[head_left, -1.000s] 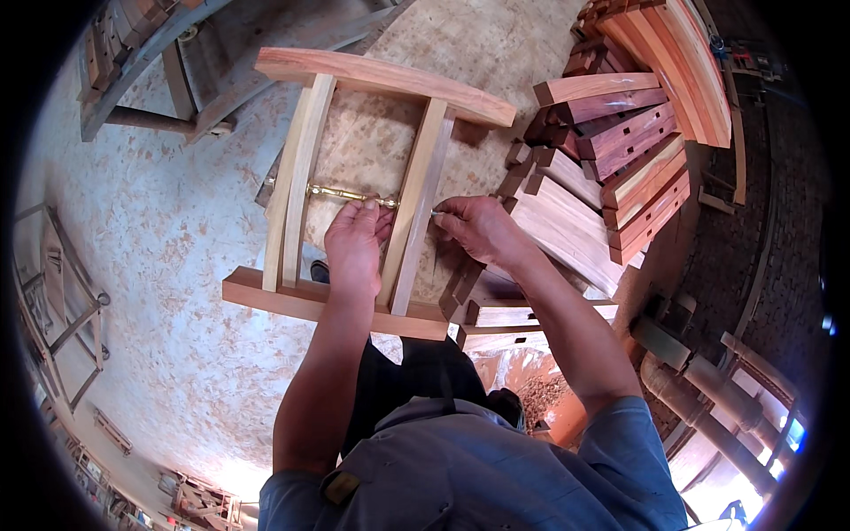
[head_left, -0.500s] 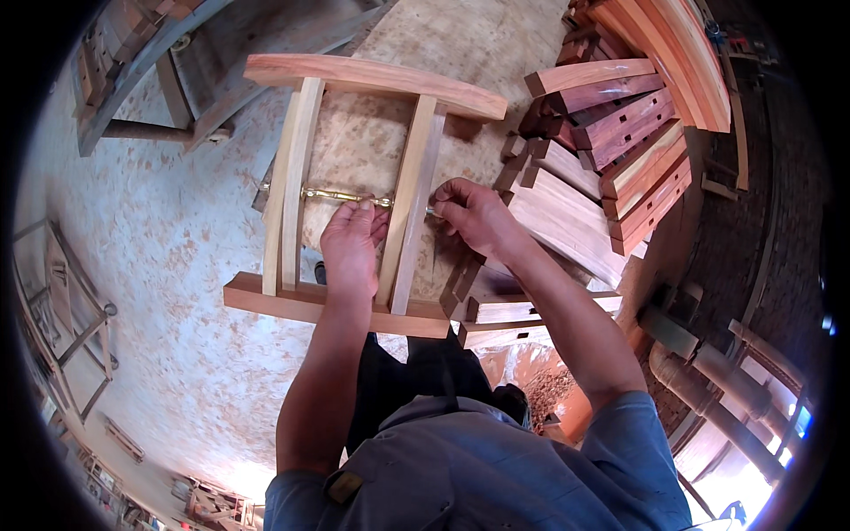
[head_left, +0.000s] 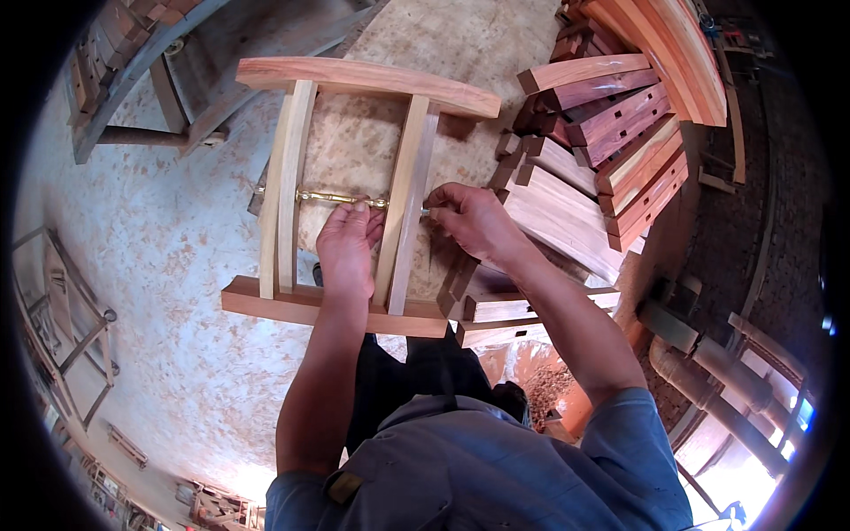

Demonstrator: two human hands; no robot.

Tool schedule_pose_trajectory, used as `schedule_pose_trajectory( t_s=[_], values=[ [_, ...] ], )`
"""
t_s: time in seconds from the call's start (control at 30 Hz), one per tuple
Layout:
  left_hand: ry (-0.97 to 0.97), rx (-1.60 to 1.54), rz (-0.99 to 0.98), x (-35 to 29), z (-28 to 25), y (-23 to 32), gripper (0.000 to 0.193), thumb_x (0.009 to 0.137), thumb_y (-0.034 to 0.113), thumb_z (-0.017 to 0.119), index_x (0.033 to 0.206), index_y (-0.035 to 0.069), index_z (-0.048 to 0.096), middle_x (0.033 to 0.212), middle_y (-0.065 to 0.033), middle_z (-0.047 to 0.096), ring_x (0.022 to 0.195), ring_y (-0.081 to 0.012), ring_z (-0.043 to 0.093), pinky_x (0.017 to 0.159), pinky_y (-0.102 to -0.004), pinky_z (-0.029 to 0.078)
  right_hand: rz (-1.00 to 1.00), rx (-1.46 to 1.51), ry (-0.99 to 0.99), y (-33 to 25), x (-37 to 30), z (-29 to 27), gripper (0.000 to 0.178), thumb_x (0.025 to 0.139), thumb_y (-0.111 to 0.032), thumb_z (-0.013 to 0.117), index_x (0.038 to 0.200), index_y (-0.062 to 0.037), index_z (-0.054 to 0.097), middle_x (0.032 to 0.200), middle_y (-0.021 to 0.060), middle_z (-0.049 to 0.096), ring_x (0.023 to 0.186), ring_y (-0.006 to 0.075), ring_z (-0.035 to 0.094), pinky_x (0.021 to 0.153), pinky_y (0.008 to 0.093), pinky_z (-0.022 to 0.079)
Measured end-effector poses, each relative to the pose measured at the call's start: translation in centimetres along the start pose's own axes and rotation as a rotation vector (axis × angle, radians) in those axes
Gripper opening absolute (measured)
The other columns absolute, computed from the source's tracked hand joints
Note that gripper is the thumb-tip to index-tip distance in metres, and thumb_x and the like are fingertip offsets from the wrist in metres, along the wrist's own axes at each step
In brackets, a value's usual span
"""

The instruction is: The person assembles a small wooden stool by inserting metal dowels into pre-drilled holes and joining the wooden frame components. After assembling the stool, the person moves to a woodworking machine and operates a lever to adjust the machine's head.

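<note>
Clock centred on the wooden frame, 12 at top of view. Pale, flake-strewn floor (head_left: 195, 354) spread from 7 to 10 o'clock. Timber pile filling 2 to 4: long reddish curved boards (head_left: 664, 53) stacked at 2, mortised dark pieces (head_left: 620, 124) fanned below them, wide pale board (head_left: 567, 226) laid at 3. Mottled tan surface (head_left: 443, 40) seen under the frame and out to 1. Blue-grey rack (head_left: 115, 96) at 10, loaded with wood blocks. Pipes (head_left: 708, 394) run at 4. Grey-blue shirt (head_left: 478, 469) at 5.

Wooden frame (head_left: 367, 78) sits at clock centre: curved rail at 12, straight rail (head_left: 332, 310) at 6, joined by an upright on the 9 side (head_left: 290, 177) and one on the 3 side (head_left: 403, 186). How the frame is supported can't be made out.

Right hand (head_left: 474, 221) placed just outside the 3 upright, thumb and fingers pinched. Left hand (head_left: 348, 243) reached in over the 6 rail, between the uprights, fingertips closed on the rod near its 3 end.

Brass rod (head_left: 332, 196) spanned between the uprights, roughly 9 to 3. Small metal tip (head_left: 427, 211) seen outside the 3 upright, gripped by the right fingertips.
</note>
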State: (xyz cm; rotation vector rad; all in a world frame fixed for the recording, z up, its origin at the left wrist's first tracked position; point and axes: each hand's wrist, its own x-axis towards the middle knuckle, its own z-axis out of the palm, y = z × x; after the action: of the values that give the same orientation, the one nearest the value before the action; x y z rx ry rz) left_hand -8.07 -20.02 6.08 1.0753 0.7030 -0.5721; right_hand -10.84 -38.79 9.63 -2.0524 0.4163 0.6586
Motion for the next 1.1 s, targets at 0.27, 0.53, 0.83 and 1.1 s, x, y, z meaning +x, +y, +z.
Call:
schedule_pose_trajectory(
  t_s=[0.27,0.53,0.83,1.1],
  values=[
    [-0.031,-0.026,0.005,0.3,-0.3,-0.4,0.012,0.097,0.013,0.055,0.100,0.002,0.059,0.090,-0.0070,0.064,0.083,-0.0148,0.064,0.077,-0.0271,0.053,0.003,0.303,-0.023,0.4,0.3,0.4,0.024,0.093,-0.020,0.057,0.099,0.0035,0.060,0.075,0.0070,0.065,0.069,0.0123,0.061,0.064,0.0284,0.051],
    [-0.032,-0.062,0.003,-0.1,0.0,0.1,0.013,0.098,0.013,0.053,0.099,0.001,0.058,0.091,-0.0090,0.065,0.084,-0.0166,0.065,0.078,-0.0290,0.052,0.274,0.256,-0.184,0.0,0.5,-0.2,0.030,0.089,-0.025,0.059,0.084,0.0040,0.064,0.074,0.0105,0.065,0.067,0.0173,0.059,0.065,0.0323,0.048],
    [-0.025,-0.035,0.013,0.0,0.0,0.0,0.015,0.097,0.013,0.054,0.103,0.000,0.059,0.091,-0.0091,0.066,0.083,-0.0156,0.064,0.078,-0.0284,0.053,0.062,0.319,-0.091,1.8,1.1,0.3,0.019,0.092,-0.016,0.058,0.103,0.0006,0.057,0.084,0.0058,0.062,0.079,0.0113,0.055,0.074,0.0255,0.046],
    [-0.017,-0.006,0.010,0.0,-0.1,-0.1,0.016,0.097,0.014,0.054,0.103,0.000,0.059,0.094,-0.0083,0.065,0.087,-0.0156,0.064,0.079,-0.0280,0.052,-0.054,0.188,0.014,1.7,0.8,0.5,0.019,0.092,-0.015,0.054,0.098,0.0023,0.058,0.082,0.0086,0.065,0.065,0.0156,0.061,0.072,0.0307,0.050]
  ],
)
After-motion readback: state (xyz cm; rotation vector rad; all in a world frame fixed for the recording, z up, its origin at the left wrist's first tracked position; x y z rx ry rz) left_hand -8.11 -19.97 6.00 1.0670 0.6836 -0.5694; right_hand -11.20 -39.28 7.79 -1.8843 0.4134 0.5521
